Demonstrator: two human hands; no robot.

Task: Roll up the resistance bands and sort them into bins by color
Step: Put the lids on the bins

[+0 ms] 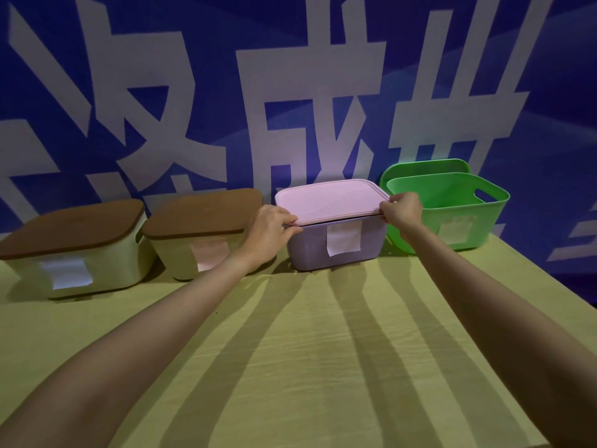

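Left hand (271, 229) and right hand (402, 208) pinching pink lid (329, 200), seemingly just above purple bin (339, 250) between them.

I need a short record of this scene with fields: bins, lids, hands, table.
bins: four in a row by the wall; two cream bins, purple bin, green bin
lids: brown lids shut on the cream bins; pink lid on the purple bin, front edge slightly raised; green lid stands behind the open green bin
hands: left hand and right hand grip the pink lid's front corners
labels: paper label on each bin front
table: yellow-green cloth; no bands in view
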